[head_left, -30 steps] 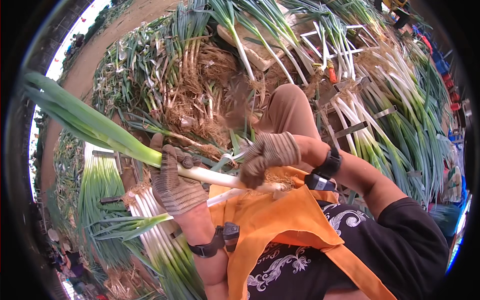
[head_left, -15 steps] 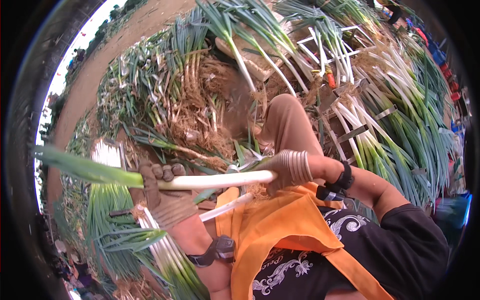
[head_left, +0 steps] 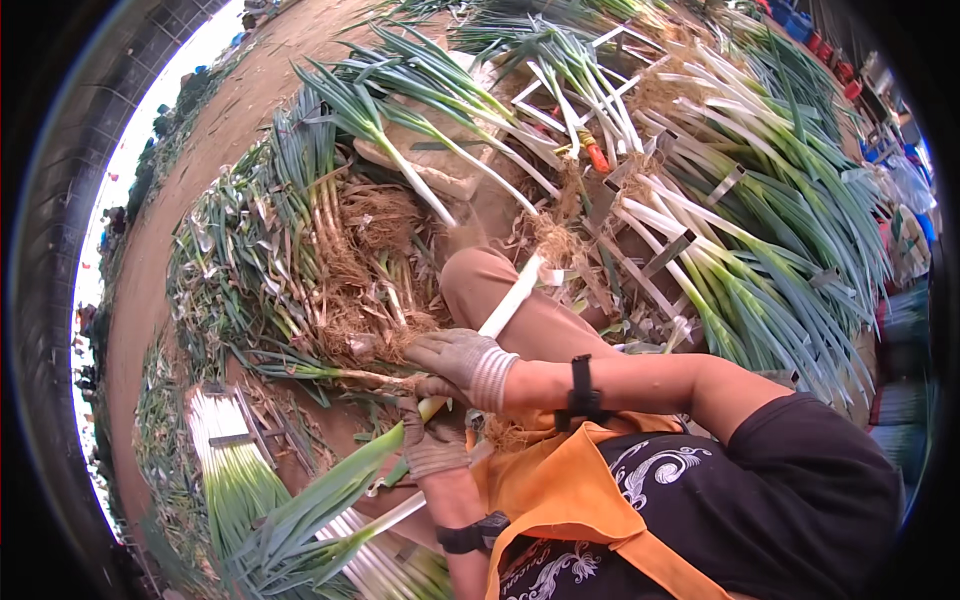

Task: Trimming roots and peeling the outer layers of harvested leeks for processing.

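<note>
Gripping a leek (head_left: pixel 512 303) with the left hand (head_left: pixel 433 440), close to the meeting of white and green. Resting the right hand (head_left: pixel 455 360) over the same leek, fingers straight and pointing left; cannot tell whether squeezing underneath. Slanting, as held, from leaves (head_left: pixel 340 490) at lower left to roots (head_left: pixel 558 243) past the knee (head_left: pixel 475 275).

Probably in the middle of cleaning this one by hand, perhaps stripping outer layers. Seems to call next for a steady left hold and a closer right grip on the shaft.

Under the left wrist, a second leek (head_left: pixel 397 517), near the apron (head_left: pixel 560 480). Farther out, a bundle (head_left: pixel 235 455) at left, a rooty pile (head_left: pixel 340 215) ahead, stacked leeks (head_left: pixel 740 260) at right.

Hidden behind the right hand: mid-shaft. Hard to make out: the second leek's full length, partly covered.
</note>
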The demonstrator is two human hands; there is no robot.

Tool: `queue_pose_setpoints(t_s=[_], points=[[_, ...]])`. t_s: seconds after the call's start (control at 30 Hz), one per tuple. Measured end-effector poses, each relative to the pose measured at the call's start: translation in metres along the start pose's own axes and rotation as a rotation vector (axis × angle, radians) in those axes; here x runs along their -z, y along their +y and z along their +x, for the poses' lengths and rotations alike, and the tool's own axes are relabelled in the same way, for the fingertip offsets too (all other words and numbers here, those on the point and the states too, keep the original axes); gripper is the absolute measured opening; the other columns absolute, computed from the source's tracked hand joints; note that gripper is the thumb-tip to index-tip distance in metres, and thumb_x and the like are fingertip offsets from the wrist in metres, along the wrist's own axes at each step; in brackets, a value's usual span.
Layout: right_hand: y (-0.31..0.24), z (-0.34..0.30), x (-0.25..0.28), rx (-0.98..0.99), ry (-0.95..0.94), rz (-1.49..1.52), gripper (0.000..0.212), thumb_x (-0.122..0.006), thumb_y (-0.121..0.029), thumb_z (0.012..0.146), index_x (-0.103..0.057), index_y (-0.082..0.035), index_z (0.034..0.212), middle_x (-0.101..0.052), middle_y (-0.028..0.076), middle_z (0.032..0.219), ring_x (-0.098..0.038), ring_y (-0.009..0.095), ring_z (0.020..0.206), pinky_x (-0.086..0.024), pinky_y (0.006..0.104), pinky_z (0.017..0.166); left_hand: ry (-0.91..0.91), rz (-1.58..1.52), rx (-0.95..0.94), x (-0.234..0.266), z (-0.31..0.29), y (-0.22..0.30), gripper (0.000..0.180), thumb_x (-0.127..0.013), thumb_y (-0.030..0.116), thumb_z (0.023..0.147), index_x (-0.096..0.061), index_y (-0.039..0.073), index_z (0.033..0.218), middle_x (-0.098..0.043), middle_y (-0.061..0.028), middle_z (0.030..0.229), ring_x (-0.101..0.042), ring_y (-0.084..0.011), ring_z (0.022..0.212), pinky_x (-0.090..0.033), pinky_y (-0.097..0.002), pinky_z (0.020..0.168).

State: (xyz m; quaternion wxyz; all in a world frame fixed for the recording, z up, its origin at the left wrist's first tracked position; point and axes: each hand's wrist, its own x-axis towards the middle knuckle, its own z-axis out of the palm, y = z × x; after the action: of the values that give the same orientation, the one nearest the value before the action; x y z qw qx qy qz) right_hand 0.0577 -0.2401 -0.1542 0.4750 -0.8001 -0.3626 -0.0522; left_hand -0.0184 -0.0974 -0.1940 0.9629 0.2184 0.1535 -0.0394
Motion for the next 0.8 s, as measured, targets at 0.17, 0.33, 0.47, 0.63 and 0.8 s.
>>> queue_pose_setpoints(t_s=[0.17,0.33,0.47,0.63,0.8], points=[[0.034,0.033,-0.009,-0.178,-0.073,-0.059,0.031,-0.051,-0.034,0.086,-0.052,-0.007,0.101,-0.058,0.019,0.091,-0.055,0.039,0.089,-0.043,0.0431,0.076,0.167,0.155,-0.166,-0.011,-0.007,-0.002,0.038,-0.066,0.032,0.080,-0.055,0.005,0.104,-0.060,-0.0090,0.103,-0.051,-0.0281,0.108,-0.038,-0.0507,0.100],[0.077,0.064,0.002,-0.301,0.000,0.125,0.031,-0.048,-0.036,0.090,-0.055,-0.006,0.095,-0.060,0.019,0.079,-0.057,0.038,0.075,-0.045,0.0412,0.065,0.006,0.200,-0.268,-0.020,-0.012,-0.002,0.024,-0.066,0.023,0.080,-0.058,0.005,0.095,-0.061,-0.0086,0.102,-0.054,-0.0302,0.105,-0.043,-0.0565,0.093],[0.089,0.063,0.035,-0.253,0.345,0.574,0.026,-0.051,-0.026,0.092,-0.060,-0.003,0.100,-0.063,0.011,0.079,-0.057,0.017,0.072,-0.047,0.0308,0.064,0.018,0.203,-0.296,-0.027,-0.013,-0.003,0.024,-0.067,0.023,0.079,-0.057,0.004,0.091,-0.060,-0.0116,0.102,-0.054,-0.0341,0.104,-0.047,-0.0557,0.089],[0.006,-0.005,0.027,-0.189,0.119,0.762,0.030,-0.052,-0.022,0.091,-0.055,-0.004,0.115,-0.063,0.013,0.090,-0.061,0.020,0.080,-0.050,0.0308,0.070,0.069,0.220,-0.329,-0.029,-0.020,0.003,0.020,-0.065,0.021,0.080,-0.059,0.005,0.089,-0.059,-0.0125,0.100,-0.054,-0.0348,0.104,-0.047,-0.0546,0.090],[0.026,0.027,0.035,-0.186,0.282,0.192,0.026,-0.054,-0.020,0.089,-0.058,-0.005,0.110,-0.063,0.016,0.092,-0.061,0.029,0.082,-0.048,0.0355,0.073,0.013,0.210,-0.324,-0.027,-0.023,0.004,0.015,-0.064,0.018,0.082,-0.059,0.006,0.089,-0.060,-0.0111,0.097,-0.054,-0.0320,0.105,-0.045,-0.0553,0.093]])
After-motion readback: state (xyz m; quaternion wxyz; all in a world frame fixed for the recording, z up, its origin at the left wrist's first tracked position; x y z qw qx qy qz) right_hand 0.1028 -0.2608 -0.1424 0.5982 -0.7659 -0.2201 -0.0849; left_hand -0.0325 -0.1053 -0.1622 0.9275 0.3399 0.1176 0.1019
